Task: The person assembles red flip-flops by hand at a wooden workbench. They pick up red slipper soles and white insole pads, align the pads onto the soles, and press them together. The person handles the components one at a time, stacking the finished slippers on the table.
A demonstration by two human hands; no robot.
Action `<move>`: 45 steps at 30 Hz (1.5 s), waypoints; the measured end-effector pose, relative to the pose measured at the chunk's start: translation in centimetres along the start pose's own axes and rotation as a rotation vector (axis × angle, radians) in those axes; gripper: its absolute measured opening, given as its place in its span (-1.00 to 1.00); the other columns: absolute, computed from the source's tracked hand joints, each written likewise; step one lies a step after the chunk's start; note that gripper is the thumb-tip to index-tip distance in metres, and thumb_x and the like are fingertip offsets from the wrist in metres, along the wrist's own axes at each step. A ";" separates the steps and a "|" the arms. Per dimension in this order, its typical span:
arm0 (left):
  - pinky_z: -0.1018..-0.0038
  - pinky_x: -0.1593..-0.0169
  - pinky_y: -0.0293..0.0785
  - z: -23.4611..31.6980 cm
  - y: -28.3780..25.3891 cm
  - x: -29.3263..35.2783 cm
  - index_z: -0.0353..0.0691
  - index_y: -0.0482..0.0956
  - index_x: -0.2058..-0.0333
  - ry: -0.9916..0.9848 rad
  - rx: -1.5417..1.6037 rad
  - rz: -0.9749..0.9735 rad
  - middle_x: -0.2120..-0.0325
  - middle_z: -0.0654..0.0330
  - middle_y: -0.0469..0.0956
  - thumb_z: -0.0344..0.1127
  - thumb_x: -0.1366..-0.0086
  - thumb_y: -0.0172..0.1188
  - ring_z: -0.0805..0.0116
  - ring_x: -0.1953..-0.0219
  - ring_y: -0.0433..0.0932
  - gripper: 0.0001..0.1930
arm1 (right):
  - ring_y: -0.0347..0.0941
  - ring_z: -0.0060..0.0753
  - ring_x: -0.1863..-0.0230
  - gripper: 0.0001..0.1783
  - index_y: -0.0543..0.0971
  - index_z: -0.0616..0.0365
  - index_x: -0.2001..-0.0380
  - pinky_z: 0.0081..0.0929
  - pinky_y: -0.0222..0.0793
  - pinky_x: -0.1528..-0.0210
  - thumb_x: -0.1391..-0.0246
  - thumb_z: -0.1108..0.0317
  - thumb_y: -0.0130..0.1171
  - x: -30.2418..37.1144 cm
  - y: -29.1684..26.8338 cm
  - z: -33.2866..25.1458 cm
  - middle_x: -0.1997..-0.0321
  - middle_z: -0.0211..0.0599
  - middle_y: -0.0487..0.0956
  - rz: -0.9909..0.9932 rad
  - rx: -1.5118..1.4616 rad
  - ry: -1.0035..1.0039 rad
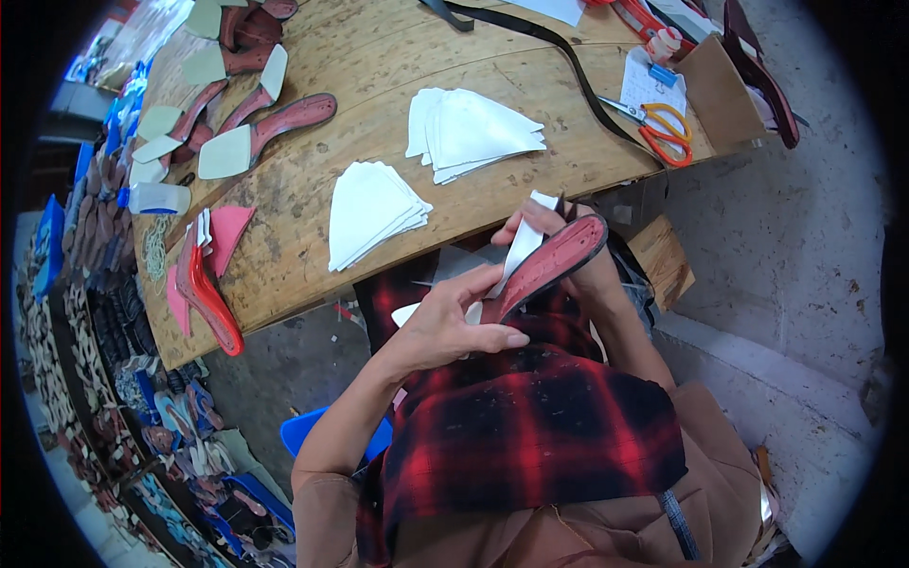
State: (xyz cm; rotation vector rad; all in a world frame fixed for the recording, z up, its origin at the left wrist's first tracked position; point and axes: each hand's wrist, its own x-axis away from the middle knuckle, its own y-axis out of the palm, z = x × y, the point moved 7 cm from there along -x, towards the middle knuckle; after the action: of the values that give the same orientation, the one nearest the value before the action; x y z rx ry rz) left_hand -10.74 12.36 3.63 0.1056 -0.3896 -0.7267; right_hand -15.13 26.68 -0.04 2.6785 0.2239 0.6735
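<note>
Over my lap I hold a shoe last with a reddish-brown insole [557, 260] facing up and a dark rim round its heel. My left hand [450, 317] is closed on its narrow front part, the thumb stretched across underneath. A white strip [524, 250] runs along the insole's side, its lower end at my left fingertips. Behind the heel end, my right hand [595, 270] supports the last, and its fingers pinch the strip's upper part. Some right fingers are hidden by the last. A white piece [404, 314] sticks out beyond my left hand.
Two stacks of white cut pieces [374, 216] lie on the wooden table [312, 47]. Several insoles with pale toe pieces [225, 151] cover its far left. A red shoe last [210, 293] rests at the near left corner. Orange-handled scissors [668, 133] and a black strap [549, 40] lie right.
</note>
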 end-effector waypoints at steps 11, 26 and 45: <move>0.36 0.05 0.36 -3.1 0.4 -2.1 -0.31 0.37 -0.15 0.285 -0.418 0.253 0.30 0.11 0.44 -0.24 -0.03 0.42 0.21 0.21 0.46 -0.30 | 0.58 -0.16 0.24 -0.68 0.52 0.27 0.25 -0.33 0.50 0.22 -0.31 0.19 -0.03 1.8 -1.9 1.5 0.32 -0.07 0.62 0.156 -0.694 -0.059; 0.39 0.25 0.45 -0.9 -0.6 -3.3 -0.29 0.54 0.03 0.039 -0.309 -0.005 0.50 0.11 0.55 0.03 -0.33 0.14 0.30 0.42 0.53 -0.53 | 0.40 -0.08 0.39 -0.65 0.51 0.25 0.40 -0.17 0.35 0.18 -0.25 0.19 -0.11 -0.2 -2.6 -0.1 0.50 -0.06 0.52 -0.192 -0.709 -0.070; 0.36 0.02 0.47 -3.7 -4.6 1.1 -0.34 0.57 0.06 -0.129 -0.245 -0.067 0.20 0.01 0.61 -0.12 -0.13 0.37 0.13 0.12 0.59 -0.51 | 0.59 0.02 0.30 -0.58 0.52 0.39 0.26 -0.15 0.53 0.14 -0.30 0.19 -0.16 3.4 2.6 -3.5 0.47 0.08 0.60 -0.300 -0.448 -0.100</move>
State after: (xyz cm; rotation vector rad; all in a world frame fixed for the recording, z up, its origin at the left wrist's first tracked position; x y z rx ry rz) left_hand -11.42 8.03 -0.48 -0.1611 -0.4185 -0.8441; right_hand -13.66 26.18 5.27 2.1836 0.3884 0.4333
